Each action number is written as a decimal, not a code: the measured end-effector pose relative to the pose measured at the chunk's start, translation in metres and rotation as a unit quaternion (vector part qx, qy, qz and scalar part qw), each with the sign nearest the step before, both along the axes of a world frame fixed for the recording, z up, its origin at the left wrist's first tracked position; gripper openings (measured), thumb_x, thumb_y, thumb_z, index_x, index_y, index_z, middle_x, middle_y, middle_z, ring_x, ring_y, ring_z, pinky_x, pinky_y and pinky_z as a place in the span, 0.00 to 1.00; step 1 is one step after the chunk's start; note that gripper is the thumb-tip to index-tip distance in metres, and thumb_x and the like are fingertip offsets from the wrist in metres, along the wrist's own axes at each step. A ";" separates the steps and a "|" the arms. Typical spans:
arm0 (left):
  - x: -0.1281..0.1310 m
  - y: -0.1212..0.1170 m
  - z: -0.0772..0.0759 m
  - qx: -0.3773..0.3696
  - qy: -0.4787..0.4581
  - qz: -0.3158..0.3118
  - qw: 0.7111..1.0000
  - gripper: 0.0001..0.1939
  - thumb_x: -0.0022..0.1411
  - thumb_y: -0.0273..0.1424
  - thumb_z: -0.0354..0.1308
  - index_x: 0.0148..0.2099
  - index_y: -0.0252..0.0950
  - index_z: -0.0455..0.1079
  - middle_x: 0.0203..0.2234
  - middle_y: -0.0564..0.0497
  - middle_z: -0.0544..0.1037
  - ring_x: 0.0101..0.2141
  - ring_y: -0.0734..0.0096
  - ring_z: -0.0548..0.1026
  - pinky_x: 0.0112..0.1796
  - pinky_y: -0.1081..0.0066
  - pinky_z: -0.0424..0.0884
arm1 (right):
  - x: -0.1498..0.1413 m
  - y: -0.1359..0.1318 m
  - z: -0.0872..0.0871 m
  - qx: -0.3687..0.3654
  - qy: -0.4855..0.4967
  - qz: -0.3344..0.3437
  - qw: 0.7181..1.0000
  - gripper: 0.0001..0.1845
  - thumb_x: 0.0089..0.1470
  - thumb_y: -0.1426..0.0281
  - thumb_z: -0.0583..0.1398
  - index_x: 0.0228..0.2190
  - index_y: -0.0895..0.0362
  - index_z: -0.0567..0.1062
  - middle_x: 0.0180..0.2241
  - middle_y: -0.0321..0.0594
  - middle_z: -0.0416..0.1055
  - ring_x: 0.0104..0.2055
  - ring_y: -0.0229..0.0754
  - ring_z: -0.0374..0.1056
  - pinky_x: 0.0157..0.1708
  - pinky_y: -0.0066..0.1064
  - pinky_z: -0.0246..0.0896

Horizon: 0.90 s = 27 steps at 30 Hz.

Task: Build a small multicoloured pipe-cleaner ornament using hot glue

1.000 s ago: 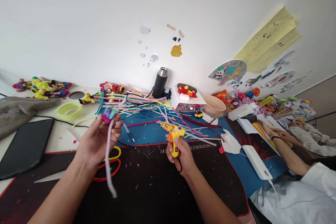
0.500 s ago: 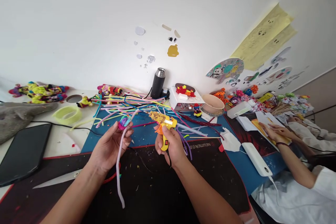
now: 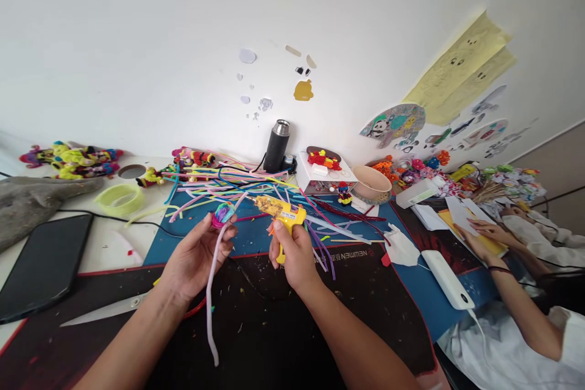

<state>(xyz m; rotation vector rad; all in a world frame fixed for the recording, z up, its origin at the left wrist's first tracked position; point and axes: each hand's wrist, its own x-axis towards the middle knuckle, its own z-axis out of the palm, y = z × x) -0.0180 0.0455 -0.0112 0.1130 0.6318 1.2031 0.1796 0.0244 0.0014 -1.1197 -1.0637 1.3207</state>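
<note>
Between the fingertips of my left hand (image 3: 194,256) is a small coil of pipe cleaners (image 3: 223,213) in pink, teal and purple. A long pale lilac pipe cleaner (image 3: 209,311) hangs down from it in front of the palm, its short end pointing up to the right. My right hand (image 3: 292,250) is wrapped round the handle of a yellow hot glue gun (image 3: 281,210). The gun's nozzle points left and sits just right of the coil, close to the lilac pipe cleaner's upper end; I cannot tell whether they touch. A clear glue stick extends from the gun's rear.
Loose pipe cleaners (image 3: 237,177) lie behind my hands, near a black flask (image 3: 276,146) and a white box (image 3: 324,181). Scissors (image 3: 105,311) and a black tablet (image 3: 43,265) are at left. A co-worker's hands (image 3: 479,237) handle papers at right, past a white power bank (image 3: 446,278).
My left hand and the coil have shifted slightly right. The glue gun has tilted a little in my right hand, its handle swinging left. The co-worker's hands have moved slightly.
</note>
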 end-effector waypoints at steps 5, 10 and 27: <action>-0.003 0.000 -0.001 0.000 0.002 -0.027 1.000 0.07 0.72 0.30 0.63 0.43 0.32 0.80 0.29 0.44 0.80 0.25 0.70 0.78 0.22 0.77 0.78 | -0.001 -0.002 -0.001 -0.003 -0.011 -0.024 1.000 0.34 0.56 0.35 0.66 0.33 0.56 0.75 0.13 0.27 0.63 0.13 0.34 0.56 0.17 0.28 0.49; -0.001 0.000 0.002 -0.005 0.011 -0.024 1.000 0.10 0.74 0.30 0.59 0.42 0.31 0.80 0.27 0.44 0.80 0.25 0.69 0.78 0.22 0.77 0.78 | -0.001 -0.002 0.001 -0.010 -0.017 -0.042 0.999 0.35 0.54 0.34 0.67 0.32 0.55 0.74 0.14 0.27 0.62 0.14 0.34 0.55 0.16 0.28 0.49; 0.001 -0.003 0.007 0.006 0.029 -0.024 0.999 0.09 0.72 0.29 0.63 0.38 0.32 0.80 0.26 0.44 0.80 0.24 0.69 0.79 0.21 0.78 0.78 | -0.002 -0.003 0.007 -0.019 -0.041 -0.062 0.997 0.37 0.51 0.32 0.67 0.28 0.53 0.70 0.13 0.27 0.61 0.13 0.33 0.54 0.15 0.27 0.48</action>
